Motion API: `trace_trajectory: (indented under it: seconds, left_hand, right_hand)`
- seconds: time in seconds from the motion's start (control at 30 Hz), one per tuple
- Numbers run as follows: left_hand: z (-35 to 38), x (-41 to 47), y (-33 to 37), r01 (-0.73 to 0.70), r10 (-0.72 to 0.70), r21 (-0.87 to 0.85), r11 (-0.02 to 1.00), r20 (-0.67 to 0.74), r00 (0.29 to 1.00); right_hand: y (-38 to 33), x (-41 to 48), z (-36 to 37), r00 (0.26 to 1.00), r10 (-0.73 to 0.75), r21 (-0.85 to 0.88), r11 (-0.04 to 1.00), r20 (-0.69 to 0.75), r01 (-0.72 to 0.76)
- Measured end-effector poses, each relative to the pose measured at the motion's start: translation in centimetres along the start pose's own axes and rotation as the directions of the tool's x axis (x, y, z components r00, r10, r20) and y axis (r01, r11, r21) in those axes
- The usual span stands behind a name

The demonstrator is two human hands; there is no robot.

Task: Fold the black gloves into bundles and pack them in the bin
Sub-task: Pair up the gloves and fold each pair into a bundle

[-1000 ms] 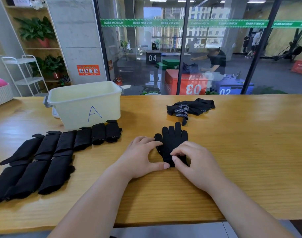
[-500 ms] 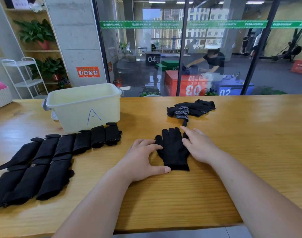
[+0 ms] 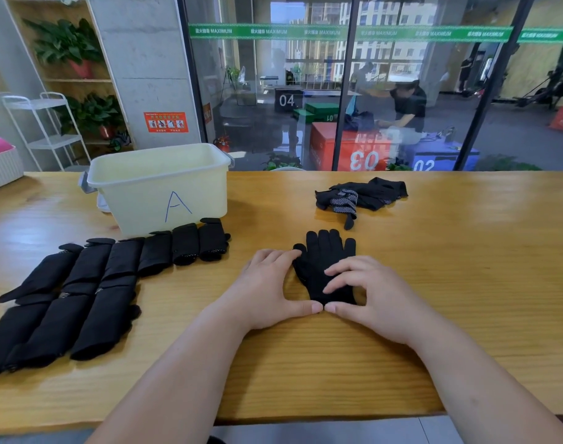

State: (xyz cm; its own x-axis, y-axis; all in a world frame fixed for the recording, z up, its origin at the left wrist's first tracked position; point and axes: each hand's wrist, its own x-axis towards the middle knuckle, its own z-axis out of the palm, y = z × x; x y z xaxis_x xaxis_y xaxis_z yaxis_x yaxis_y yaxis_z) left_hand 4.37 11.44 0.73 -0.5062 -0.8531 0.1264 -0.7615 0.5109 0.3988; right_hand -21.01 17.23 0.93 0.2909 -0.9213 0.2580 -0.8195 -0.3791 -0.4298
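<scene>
left hand (image 3: 267, 290) and right hand (image 3: 369, 293) both rest, relaxed and open, on a single black glove (image 3: 325, 257) that lies flat on the wooden worktop (image 3: 450, 251). neither hand grips anything. the left hand's fingers touch the glove's left edge beside its thumb. the right hand's fingers lie spread across the glove's palm. both thumbs stretch along the cuff at the near end, and their tips meet. the glove's fingers point away from the person.

this glove lies to the right of a pale yellow plastic bin (image 3: 158, 187) and nearer the person than the bin. the bin stands on the worktop and has a blue letter a drawn on its front wall.

farther to the right of the bin, about level with its front wall, sits a loose pile of unfolded black gloves (image 3: 363, 195), some showing white grip dots. one glove finger hangs out of the pile toward the flat glove.

in front of the bin, and reaching past its left side toward the person, folded black glove bundles (image 3: 81, 290) lie side by side in two rows. the bundles at the right end of the far row lie just beside the bin's front wall.
</scene>
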Motion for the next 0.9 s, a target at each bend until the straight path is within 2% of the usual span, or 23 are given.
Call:
trace_trajectory:
  seconds: [0.3, 0.47, 0.6, 0.67, 0.77, 0.9]
  left_hand:
    - [-0.2, -0.2, 0.4, 0.047, -0.047, -0.003, 0.999, 0.02, 0.999]
    - [-0.2, -0.2, 0.4, 0.057, -0.057, 0.014, 0.998, 0.021, 0.998]
    - [0.0, 0.0, 0.0, 0.031, -0.032, 0.029, 0.999, 0.025, 0.999]
    - [0.1, 0.1, -0.3, 0.024, -0.025, 0.034, 0.999, 0.03, 0.999]
    - [0.2, 0.1, -0.4, 0.027, -0.028, 0.028, 0.999, 0.035, 0.999]
    - [0.2, 0.2, -0.3, 0.027, -0.028, 0.029, 0.999, 0.037, 0.999]
  right_hand:
    - [-0.5, -0.2, 0.3, 0.99, -0.005, -0.002, 1.0, -0.14, 0.005]
    - [-0.3, -0.5, 0.6, 0.997, -0.014, -0.052, 0.999, -0.078, 0.01]
    - [-1.1, -0.2, 0.5, 0.991, 0.023, -0.018, 1.0, -0.131, -0.025]
    - [-1.7, 0.3, 0.7, 0.994, 0.054, -0.059, 0.996, -0.098, -0.06]
    - [-1.8, 0.9, 1.4, 0.987, 0.159, -0.215, 0.964, 0.001, -0.155]
    - [-2.2, 1.9, 0.6, 0.972, 0.212, -0.27, 0.934, -0.101, -0.232]
